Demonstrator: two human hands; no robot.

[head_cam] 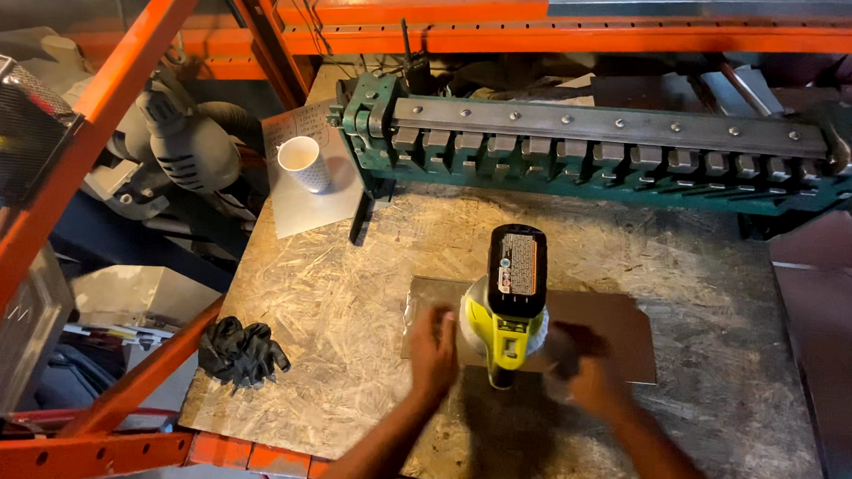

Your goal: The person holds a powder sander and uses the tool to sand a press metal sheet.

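Observation:
A yellow-green cordless power tool with a black battery pack (514, 293) stands on a flat brown metal sheet (616, 327) that lies on the chipboard bench top (345, 303). My left hand (433, 352) rests on the sheet just left of the tool's body, fingers spread forward. My right hand (585, 366) is blurred just right of the tool, curled around something dark that I cannot make out. Neither hand clearly grips the tool.
A green sheet-metal bending brake (606, 147) spans the back of the bench. A white paper cup (304, 162) stands on a sheet of paper at the back left. Black gloves (240, 351) lie at the left edge. Orange rack beams (110, 155) frame the left side, with corded power tools behind them.

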